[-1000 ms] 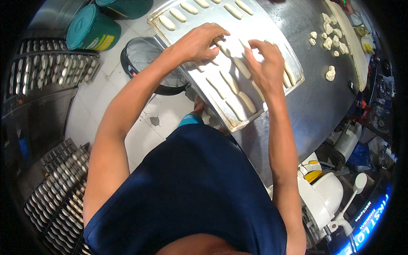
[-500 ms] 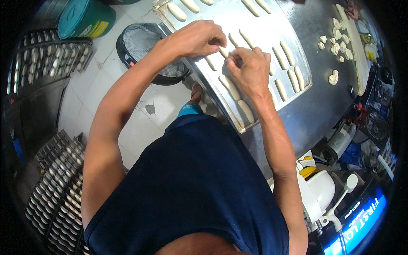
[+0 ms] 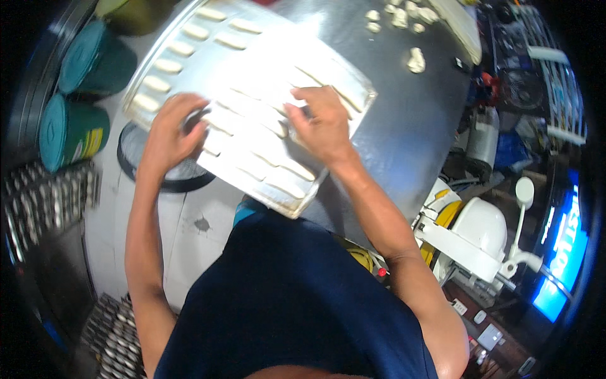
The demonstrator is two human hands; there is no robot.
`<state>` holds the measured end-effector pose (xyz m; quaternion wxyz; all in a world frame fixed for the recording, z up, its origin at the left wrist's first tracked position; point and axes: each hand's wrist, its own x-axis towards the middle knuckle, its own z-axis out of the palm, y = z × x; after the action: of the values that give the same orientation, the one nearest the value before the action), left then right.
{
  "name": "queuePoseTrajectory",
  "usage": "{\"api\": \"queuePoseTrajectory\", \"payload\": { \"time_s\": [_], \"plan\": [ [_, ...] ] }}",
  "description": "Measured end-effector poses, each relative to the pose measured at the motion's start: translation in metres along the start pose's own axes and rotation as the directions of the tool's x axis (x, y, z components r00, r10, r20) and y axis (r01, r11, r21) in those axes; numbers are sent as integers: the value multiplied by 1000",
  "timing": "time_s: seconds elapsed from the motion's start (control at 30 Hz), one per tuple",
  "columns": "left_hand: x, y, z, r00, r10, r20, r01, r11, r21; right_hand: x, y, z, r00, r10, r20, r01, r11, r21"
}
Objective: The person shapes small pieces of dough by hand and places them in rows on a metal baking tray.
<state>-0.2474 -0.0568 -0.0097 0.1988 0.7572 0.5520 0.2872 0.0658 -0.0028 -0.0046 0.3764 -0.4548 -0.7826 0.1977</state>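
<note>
A shiny metal baking tray [image 3: 265,201] lies tilted across the table's near left part, with several pale dough sticks lying in rows on it. Over its left edge hovers my left hand [image 3: 172,134], thumb and fingers parted, holding nothing visible. Nearest to it is a dough stick [image 3: 146,103] at the tray's left side. My right hand [image 3: 325,126] is above the tray's right half, thumb apart from the bent fingers, with nothing seen between them. Close below that hand lies another dough stick [image 3: 297,169]. Glare washes out the middle of the tray.
Loose dough lumps [image 3: 399,18] and a larger piece [image 3: 416,60] rest on the dark metal table [image 3: 404,120]. A white mixer [image 3: 476,230] stands at right. Green bins [image 3: 74,132], a round fan [image 3: 136,148] and racks of dough [image 3: 53,199] are on the left.
My hands have moved apart; the dough stick between their fingertips is out of them. The view has turned, and the tray appears further left and at a different angle.
</note>
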Motion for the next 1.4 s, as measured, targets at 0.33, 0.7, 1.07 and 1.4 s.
{"api": "queuePoseTrajectory", "payload": {
  "time_s": [0.33,0.7,1.07,1.4],
  "plan": [
    [-11,88,34,966,-218,-138,197,969,-149,56,235,-146,843,509,-175,-533,835,-136],
    [-6,132,65,944,-286,-163,268,956,-122,204,315,-45,901,428,-68,-422,827,-372],
    [35,262,161,984,96,150,-6,860,-510,-138,153,-172,894,347,283,-328,938,-114],
    [65,252,322,940,243,241,-140,915,-379,-216,129,-165,856,517,-11,-514,853,93]
  ]
}}
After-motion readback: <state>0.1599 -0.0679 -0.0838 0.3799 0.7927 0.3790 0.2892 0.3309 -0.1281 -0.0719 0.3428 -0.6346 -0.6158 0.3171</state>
